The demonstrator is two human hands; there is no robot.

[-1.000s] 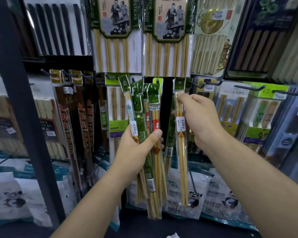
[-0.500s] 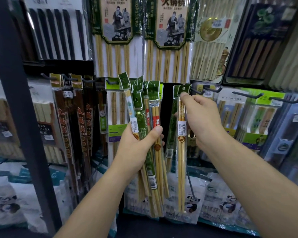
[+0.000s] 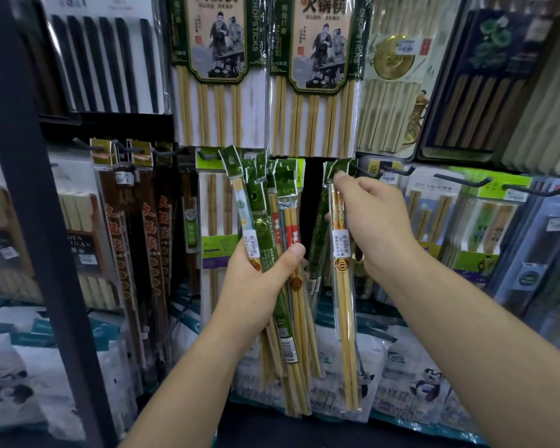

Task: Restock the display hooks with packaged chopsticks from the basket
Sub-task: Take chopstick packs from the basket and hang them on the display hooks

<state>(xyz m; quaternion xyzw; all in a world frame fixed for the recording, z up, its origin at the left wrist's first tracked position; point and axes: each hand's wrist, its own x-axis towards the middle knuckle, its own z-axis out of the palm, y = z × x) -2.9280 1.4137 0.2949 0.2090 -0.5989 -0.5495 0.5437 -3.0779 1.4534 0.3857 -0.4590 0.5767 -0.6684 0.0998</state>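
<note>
Evidently the right hand [image 3: 372,227] fingers [image 3: 338,178] pinch one pack [image 3: 342,286] near its top to thread it onto the hook [image 3: 398,172] just beside them; the left hand [image 3: 256,286] grips the spare bundle [image 3: 285,334], waiting

- The single pack [image 3: 345,302] pinched in your right fingers [image 3: 346,184]: glossy clear plastic over smooth pale wood, with a matt paper price sticker.
- The bundle [image 3: 285,318] in your left fingers [image 3: 290,255]: the same shiny plastic, with green printed headers.
- The hook [image 3: 395,173] just beyond your right fingers: dark matt metal.
</note>
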